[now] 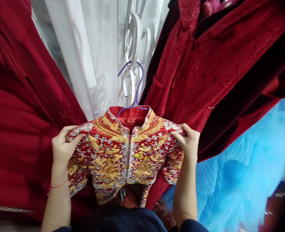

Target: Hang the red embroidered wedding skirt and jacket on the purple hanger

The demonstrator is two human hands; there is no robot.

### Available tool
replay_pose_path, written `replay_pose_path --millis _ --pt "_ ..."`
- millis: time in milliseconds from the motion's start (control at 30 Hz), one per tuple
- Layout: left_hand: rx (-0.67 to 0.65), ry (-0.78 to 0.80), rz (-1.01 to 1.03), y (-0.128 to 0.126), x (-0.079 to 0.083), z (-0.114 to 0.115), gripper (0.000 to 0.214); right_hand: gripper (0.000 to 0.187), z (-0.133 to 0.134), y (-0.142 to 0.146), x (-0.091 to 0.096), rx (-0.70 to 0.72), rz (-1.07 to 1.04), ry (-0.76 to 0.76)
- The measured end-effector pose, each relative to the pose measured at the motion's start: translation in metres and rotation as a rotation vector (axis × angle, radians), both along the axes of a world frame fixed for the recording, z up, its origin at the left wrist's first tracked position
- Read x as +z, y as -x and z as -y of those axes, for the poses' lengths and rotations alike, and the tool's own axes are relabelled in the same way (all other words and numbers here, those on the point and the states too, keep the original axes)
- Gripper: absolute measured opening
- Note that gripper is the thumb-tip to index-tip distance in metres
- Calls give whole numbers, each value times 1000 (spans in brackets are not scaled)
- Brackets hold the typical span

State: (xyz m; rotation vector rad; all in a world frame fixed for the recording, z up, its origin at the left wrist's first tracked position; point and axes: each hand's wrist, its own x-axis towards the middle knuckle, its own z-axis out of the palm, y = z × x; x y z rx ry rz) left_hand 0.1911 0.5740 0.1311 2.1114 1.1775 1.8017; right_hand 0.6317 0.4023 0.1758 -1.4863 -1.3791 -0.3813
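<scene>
A short red jacket with gold and silver embroidery faces me, its front closed down the middle. It is on a purple hanger, whose hook passes through a white ring of a hanging chain. My left hand pinches the jacket's shoulder on the left side, thumb in front. The opposite shoulder is gripped by my right hand in the same way. Inside the collar, a small red label reads "S". The fingers behind both shoulders are partly hidden by the cloth.
Plain dark red cloth hangs at the left. On the right are a patterned red garment and dark velvet. Light blue feathery fabric fills the lower right. White drapery hangs behind the chain.
</scene>
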Motion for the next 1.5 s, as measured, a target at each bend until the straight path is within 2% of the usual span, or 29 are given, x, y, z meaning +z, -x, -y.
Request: replay_pose_path --millis 67,133,233,333,467,567,667,767,833,867,933,1033,1100,1167,1233,1267,1400,1500 --pt "107 -102 31 -6 -2 -2 37 50 -2 1 -2 -64 -23 -56" --pt "108 -82 21 -8 6 1 36 53 -1 1 1 -56 -48 -21" --pt "-3 158 -26 -4 17 7 34 44 4 -3 1 60 -101 123" --pt "-41 320 -68 2 14 10 36 38 7 -8 -8 169 -158 163" --pt "31 213 95 -2 6 16 35 34 8 -11 -20 153 -245 110" --pt "73 209 114 -3 8 26 33 33 8 -14 -17 237 -289 193" --pt "3 354 88 5 8 36 34 36 9 -19 -21 369 -354 251" --pt "-78 576 143 13 -5 41 45 57 15 -23 -39 403 -450 261" --pt "-35 661 164 13 -18 44 48 64 21 -24 -55 372 -488 294" --pt "10 661 172 11 -24 46 47 61 25 -24 -61 339 -500 309" --pt "122 598 194 6 -33 52 42 53 29 -23 -69 251 -532 316" --pt "250 514 193 0 -34 66 35 50 34 -22 -74 135 -577 272" --pt "218 531 167 3 -31 77 34 51 37 -26 -78 88 -559 241" --pt "107 607 128 12 -31 90 37 53 45 -32 -87 81 -512 265" --pt "16 686 78 27 -39 103 43 56 58 -39 -103 89 -474 352" --pt "10 707 59 35 -45 110 43 58 65 -42 -113 80 -456 407" --pt "130 662 98 56 -79 148 34 65 97 -51 -148 -42 -398 544" --pt "245 565 166 55 -95 182 33 66 121 -56 -164 -121 -342 600"
